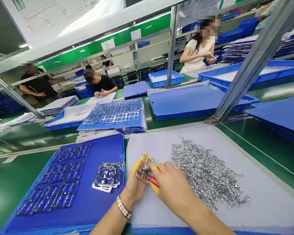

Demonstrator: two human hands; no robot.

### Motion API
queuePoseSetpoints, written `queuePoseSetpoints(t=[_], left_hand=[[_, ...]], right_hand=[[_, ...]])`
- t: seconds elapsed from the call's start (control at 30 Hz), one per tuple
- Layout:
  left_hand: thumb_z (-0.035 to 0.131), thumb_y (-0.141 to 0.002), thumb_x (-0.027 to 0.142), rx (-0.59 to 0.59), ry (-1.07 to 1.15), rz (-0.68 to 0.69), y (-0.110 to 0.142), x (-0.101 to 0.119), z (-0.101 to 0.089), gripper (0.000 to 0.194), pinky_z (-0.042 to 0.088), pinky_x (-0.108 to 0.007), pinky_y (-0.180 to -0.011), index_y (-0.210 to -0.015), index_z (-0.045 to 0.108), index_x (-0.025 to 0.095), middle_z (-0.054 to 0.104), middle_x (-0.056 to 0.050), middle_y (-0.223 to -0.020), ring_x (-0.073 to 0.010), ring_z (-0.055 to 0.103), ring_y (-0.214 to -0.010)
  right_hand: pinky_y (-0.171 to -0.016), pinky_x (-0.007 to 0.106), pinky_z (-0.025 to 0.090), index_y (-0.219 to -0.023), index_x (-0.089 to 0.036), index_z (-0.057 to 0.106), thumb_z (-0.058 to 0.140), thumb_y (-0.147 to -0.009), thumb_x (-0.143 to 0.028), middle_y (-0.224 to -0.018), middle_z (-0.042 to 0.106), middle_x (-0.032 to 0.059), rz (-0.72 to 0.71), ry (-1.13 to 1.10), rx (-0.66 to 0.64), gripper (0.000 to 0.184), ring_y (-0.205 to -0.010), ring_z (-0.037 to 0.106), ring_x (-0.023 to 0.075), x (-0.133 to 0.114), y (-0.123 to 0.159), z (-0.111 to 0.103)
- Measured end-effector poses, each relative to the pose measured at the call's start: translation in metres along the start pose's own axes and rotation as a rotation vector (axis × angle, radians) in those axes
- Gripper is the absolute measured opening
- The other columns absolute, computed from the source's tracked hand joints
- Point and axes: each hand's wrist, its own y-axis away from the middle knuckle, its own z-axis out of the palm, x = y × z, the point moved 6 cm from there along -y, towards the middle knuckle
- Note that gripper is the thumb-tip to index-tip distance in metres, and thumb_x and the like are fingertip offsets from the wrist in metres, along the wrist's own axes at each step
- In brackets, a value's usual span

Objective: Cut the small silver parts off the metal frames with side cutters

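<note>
My left hand (134, 182), with yellow finger covers, holds a shiny chrome sprue frame (142, 175) up above the left edge of the white sheet (156, 209). Red-handled nippers (153, 180) are gripped in my right hand (170, 186), their jaws at the frame. A large pile of small chrome parts (205, 173) lies on the sheet to the right of my hands. To the left, a small stack of chrome frames (107, 176) rests on a blue board (88, 209). More frames (49, 195) lie in rows along that board's left side.
Behind the work area, a stack of blue boards (110, 124) bears more chrome frames. A blue tray (186, 101) stands beyond the sheet, beside a slanted metal post (250, 65). Several people are across the bench, one in white (194, 54) and one in black (104, 84).
</note>
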Motion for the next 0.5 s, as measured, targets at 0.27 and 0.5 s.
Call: queuePoseSetpoints(t=[0.27, 0.5], left_hand=[[0.047, -0.089, 0.035, -0.017, -0.018, -0.04, 0.003, -0.004, 0.001, 0.044, 0.043, -0.032, -0.084, -0.128, 0.054, 0.016, 0.062, -0.011, -0.118, -0.0221, 0.059, -0.1], [0.048, -0.089, 0.035, -0.033, 0.061, -0.102, 0.003, -0.004, 0.005, 0.044, 0.044, -0.027, -0.067, -0.129, 0.052, 0.018, 0.065, -0.01, -0.105, -0.0154, 0.059, -0.077]], right_hand=[[-0.071, 0.037, 0.035, -0.102, -0.02, 0.062, 0.062, -0.078, -0.022, -0.086, 0.066, 0.0051, 0.001, 0.012, 0.019, 0.025, -0.082, 0.057, 0.024, 0.003, 0.005, -0.006], [-0.074, 0.037, 0.035, -0.102, -0.021, 0.063, 0.061, -0.08, -0.031, -0.09, 0.067, 0.0054, 0.007, -0.069, -0.007, 0.025, -0.085, 0.057, 0.0237, 0.01, 0.006, -0.011]])
